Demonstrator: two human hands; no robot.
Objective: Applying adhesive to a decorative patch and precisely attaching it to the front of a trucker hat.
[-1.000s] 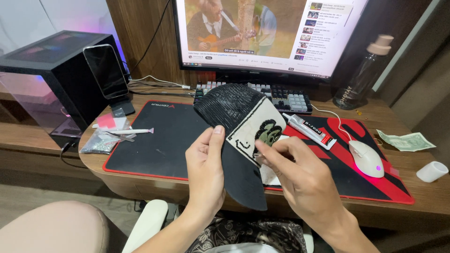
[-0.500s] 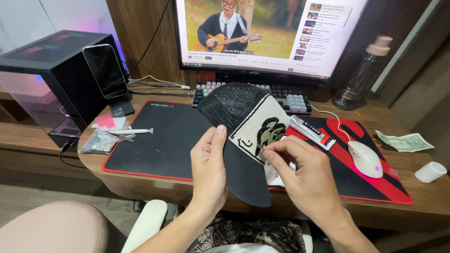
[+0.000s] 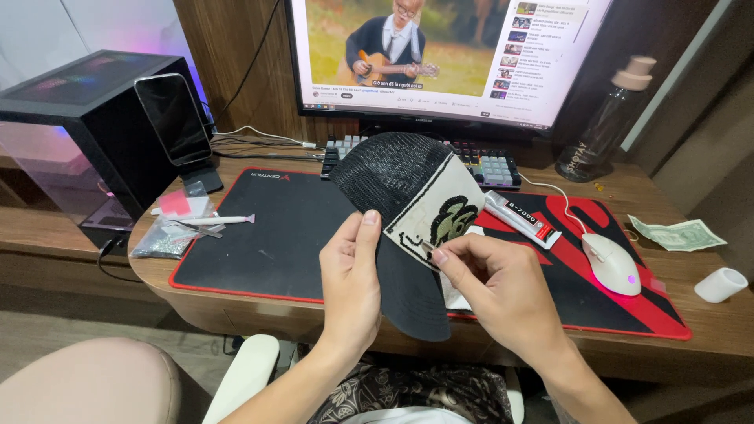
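Note:
A black mesh cap with a white front panel bearing a dark green design is held above the desk. My left hand grips the cap at its brim, thumb on top. My right hand pinches at the lower edge of the white panel with thumb and forefinger; whether something small is between the fingertips I cannot tell. A glue tube lies on the mat just right of the cap.
A black and red desk mat covers the desk. On it, a white mouse. Keyboard and monitor behind. Phone on a stand, small bags and a white pen at left. Bottle, banknote, white cap at right.
My right hand's fingertips have shifted slightly along the lower edge of the white panel. The cap has tilted a little. The video on the monitor has changed.

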